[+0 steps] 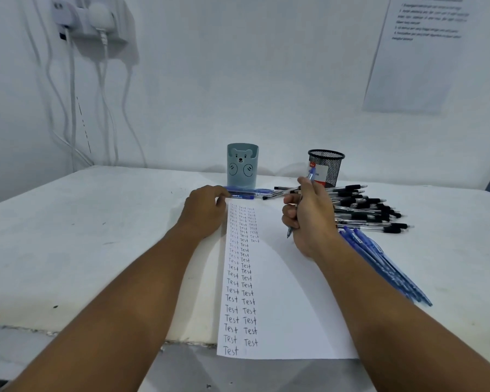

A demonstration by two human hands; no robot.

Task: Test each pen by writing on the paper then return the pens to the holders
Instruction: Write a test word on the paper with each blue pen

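Observation:
A long white paper [283,278] lies on the table with columns of the word "Test" down its left side. My right hand [309,219] grips a blue pen [311,174] upright, tip just above the paper's right part. My left hand [204,206] rests on the paper's top left corner, fingertips touching blue pens [249,192] that lie in front of a pale blue bear holder [242,165]. A black mesh holder [326,166] stands to the right. Both holders look empty.
Several black pens [362,207] lie in a pile right of my right hand, and several blue pens [385,264] lie beside my right forearm. The white table [82,236] ends at a front edge near me. Chargers and cables [74,80] hang on the left wall.

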